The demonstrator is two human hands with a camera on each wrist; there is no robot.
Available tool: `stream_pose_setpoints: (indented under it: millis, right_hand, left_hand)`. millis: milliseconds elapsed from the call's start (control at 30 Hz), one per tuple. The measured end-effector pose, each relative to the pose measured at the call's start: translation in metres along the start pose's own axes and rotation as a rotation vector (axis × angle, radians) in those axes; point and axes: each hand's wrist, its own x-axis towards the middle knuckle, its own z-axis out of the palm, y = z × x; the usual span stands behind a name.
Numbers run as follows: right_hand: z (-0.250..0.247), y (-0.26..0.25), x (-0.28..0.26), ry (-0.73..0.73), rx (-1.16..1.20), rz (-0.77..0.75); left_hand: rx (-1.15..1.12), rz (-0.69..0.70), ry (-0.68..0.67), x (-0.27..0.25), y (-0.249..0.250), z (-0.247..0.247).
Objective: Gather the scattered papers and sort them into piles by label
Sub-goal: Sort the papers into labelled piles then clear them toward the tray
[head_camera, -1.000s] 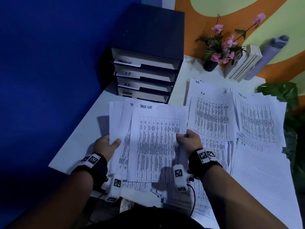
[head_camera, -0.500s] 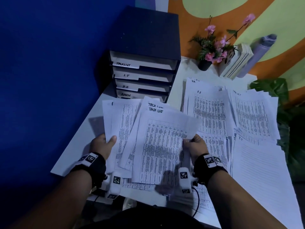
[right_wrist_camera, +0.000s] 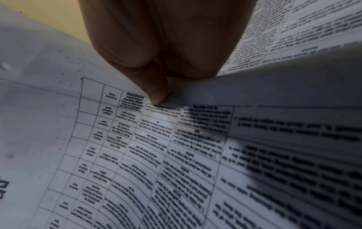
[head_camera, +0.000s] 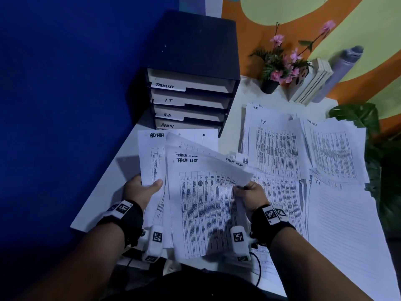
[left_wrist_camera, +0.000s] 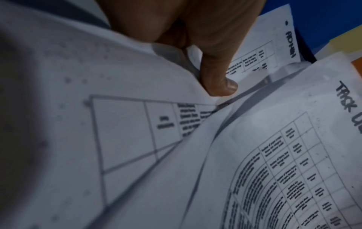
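White "TASK LIST" sheets (head_camera: 201, 205) are pinched by the right hand (head_camera: 249, 196); the left hand (head_camera: 138, 190) grips an "ADMIN" sheet (head_camera: 152, 153).

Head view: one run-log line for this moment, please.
left hand: holds white ADMIN-labelled sheet | right hand: pinches white TASK LIST-labelled printed sheets | phase: sorting, sheets fanned above white table

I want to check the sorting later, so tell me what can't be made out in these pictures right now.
- Head view: the left hand fingers are hidden under the held papers; only the thumb shows.
- Head view: table text on the sheets is too small to read.
- Right wrist view: the right hand fills the top; the sheet's label is cut off at the left edge.
- Head view: the organizer tray contents are hidden in shadow.
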Motion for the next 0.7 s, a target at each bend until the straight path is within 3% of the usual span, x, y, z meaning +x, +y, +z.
stream_pose_setpoints:
  millis: [333,467,700]
  right_hand:
    - [-0.001,-0.005,-0.010,-0.022,-0.016,-0.044]
    - [-0.006,-0.017,-0.008,0.061,0.000,-0.088]
    - [-0.033,-0.050,-0.001,0.234,-0.383,-0.304]
  left_hand:
    - [-0.035,0.020,0.002,-0.002,-0.001,0.005]
    - [0.014,0.036,0.016,-0.006,0.008,0.015]
    - [0.062,0.115,-0.121,-0.023,0.035,0.042]
